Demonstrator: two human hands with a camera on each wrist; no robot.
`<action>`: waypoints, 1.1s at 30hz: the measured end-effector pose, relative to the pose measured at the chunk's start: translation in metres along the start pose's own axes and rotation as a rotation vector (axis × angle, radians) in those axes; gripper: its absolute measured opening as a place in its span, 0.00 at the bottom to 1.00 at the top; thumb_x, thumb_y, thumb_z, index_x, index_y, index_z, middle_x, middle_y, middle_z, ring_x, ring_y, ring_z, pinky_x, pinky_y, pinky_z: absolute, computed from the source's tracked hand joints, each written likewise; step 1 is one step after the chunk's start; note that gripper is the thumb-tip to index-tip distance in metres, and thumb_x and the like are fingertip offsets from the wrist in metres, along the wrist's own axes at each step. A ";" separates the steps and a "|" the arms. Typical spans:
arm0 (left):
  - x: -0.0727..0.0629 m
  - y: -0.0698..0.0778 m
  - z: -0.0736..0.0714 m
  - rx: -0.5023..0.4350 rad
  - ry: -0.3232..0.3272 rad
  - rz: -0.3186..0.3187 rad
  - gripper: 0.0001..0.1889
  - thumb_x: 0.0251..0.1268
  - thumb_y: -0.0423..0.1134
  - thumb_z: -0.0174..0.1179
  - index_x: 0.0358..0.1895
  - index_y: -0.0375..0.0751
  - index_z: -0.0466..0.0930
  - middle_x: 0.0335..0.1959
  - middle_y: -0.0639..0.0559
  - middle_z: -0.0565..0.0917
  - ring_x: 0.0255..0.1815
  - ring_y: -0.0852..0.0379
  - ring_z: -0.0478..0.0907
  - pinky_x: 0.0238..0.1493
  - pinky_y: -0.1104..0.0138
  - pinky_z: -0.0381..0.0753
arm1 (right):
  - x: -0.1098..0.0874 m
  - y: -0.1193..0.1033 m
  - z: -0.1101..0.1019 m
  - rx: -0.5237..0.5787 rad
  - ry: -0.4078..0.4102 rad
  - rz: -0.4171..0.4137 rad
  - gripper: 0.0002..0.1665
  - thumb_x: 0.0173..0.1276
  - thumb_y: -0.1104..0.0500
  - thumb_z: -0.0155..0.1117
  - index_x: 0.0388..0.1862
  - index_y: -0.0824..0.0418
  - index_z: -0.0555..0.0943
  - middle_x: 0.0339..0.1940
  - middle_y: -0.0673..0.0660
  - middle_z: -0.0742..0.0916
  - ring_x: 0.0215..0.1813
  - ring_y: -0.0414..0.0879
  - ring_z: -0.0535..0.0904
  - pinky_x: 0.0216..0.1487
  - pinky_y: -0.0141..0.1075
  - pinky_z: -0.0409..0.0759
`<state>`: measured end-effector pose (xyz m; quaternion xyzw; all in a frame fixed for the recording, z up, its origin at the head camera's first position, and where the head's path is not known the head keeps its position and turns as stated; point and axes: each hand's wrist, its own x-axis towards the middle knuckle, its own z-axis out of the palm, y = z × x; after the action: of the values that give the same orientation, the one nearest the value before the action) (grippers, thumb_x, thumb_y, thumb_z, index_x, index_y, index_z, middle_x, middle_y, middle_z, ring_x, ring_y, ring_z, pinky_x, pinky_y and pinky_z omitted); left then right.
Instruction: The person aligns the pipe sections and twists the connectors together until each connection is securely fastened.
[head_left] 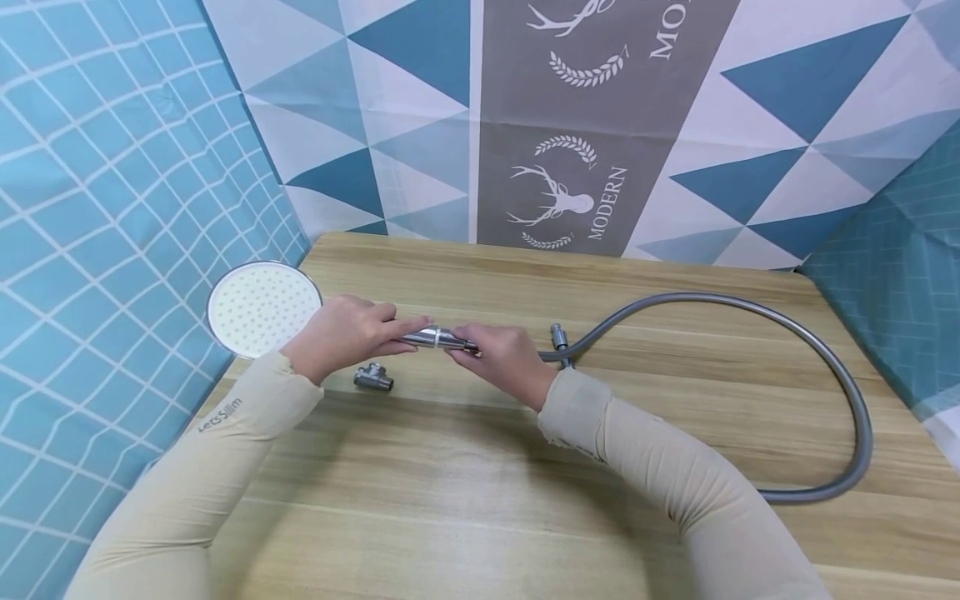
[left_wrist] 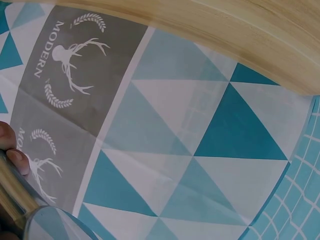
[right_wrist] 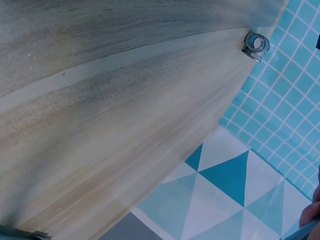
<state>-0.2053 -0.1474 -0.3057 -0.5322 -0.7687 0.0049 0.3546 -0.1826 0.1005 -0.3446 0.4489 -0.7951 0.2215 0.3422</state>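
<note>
A chrome handheld shower head point(head_left: 262, 307) with a round, white, nozzle-dotted face is tilted up at the left. My left hand point(head_left: 347, 335) holds its handle, index finger stretched along the chrome; part of that handle point(left_wrist: 19, 192) also appears in the left wrist view. Meeting the handle's lower end, my right hand point(head_left: 506, 357) grips the end of a grey shower hose point(head_left: 705, 297). Its fingers cover the joint partly, so I cannot tell whether the two are fastened. Just below the left hand, a small chrome valve fitting point(head_left: 373, 377) lies on the table.
From the right hand the hose loops across the right of the wooden table point(head_left: 450, 517), its far end hidden behind the right sleeve. Another chrome fitting point(head_left: 558, 337) sits beside the hose. Blue tile-patterned sheeting point(head_left: 112, 208) stands at the left, patterned sheeting at the back.
</note>
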 end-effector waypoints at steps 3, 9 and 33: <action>0.001 0.000 0.000 0.002 0.003 0.003 0.24 0.77 0.57 0.35 0.48 0.49 0.79 0.17 0.50 0.69 0.08 0.55 0.60 0.09 0.66 0.60 | 0.000 0.001 0.000 0.000 0.008 -0.006 0.11 0.55 0.64 0.74 0.37 0.65 0.82 0.28 0.54 0.88 0.23 0.38 0.81 0.25 0.27 0.77; 0.002 0.000 -0.001 0.000 0.006 0.013 0.23 0.77 0.57 0.35 0.48 0.49 0.78 0.17 0.50 0.69 0.08 0.56 0.60 0.09 0.66 0.60 | -0.001 0.002 -0.002 0.067 0.007 0.016 0.11 0.56 0.64 0.73 0.37 0.66 0.83 0.29 0.55 0.88 0.24 0.38 0.81 0.27 0.24 0.77; 0.007 -0.003 -0.001 0.027 0.036 0.061 0.23 0.78 0.55 0.35 0.50 0.51 0.79 0.17 0.50 0.68 0.08 0.58 0.57 0.10 0.68 0.56 | 0.000 0.000 -0.010 0.340 -0.082 0.238 0.16 0.57 0.63 0.73 0.43 0.69 0.83 0.33 0.59 0.88 0.24 0.38 0.78 0.26 0.26 0.75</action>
<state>-0.2081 -0.1439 -0.2998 -0.5507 -0.7455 0.0167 0.3751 -0.1788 0.1068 -0.3381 0.4117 -0.8070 0.3730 0.2003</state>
